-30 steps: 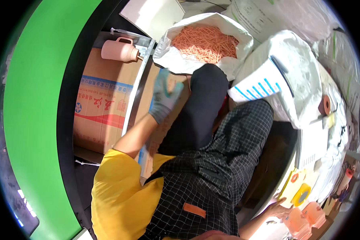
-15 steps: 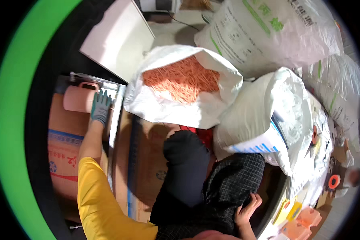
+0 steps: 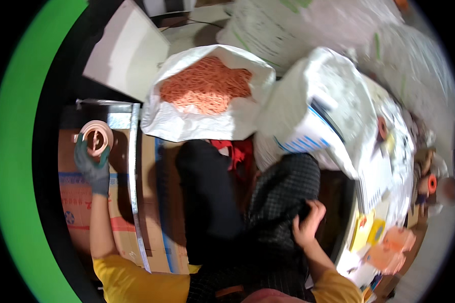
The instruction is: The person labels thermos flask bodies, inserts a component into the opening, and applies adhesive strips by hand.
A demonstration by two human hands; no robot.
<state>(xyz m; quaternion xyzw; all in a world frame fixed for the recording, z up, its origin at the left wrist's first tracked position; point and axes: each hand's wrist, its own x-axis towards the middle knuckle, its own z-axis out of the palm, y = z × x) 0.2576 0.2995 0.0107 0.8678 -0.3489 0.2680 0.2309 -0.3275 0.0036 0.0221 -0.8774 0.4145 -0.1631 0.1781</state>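
The cardboard carton (image 3: pixel 80 240) at left carries red lettering (image 3: pixel 86 202), a round blue emblem (image 3: pixel 70 217) and a blue band (image 3: pixel 73 178), the writing too blurred to read. The large white bag (image 3: pixel 260 33) at top shows green marks (image 3: pixel 294 5) and faint grey print, likewise illegible.

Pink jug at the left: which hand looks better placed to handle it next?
Left, most likely. The gloved left hand has thumb and fingers on either side of the pink jug, while the bare right hand is by the right thigh, well away from it.
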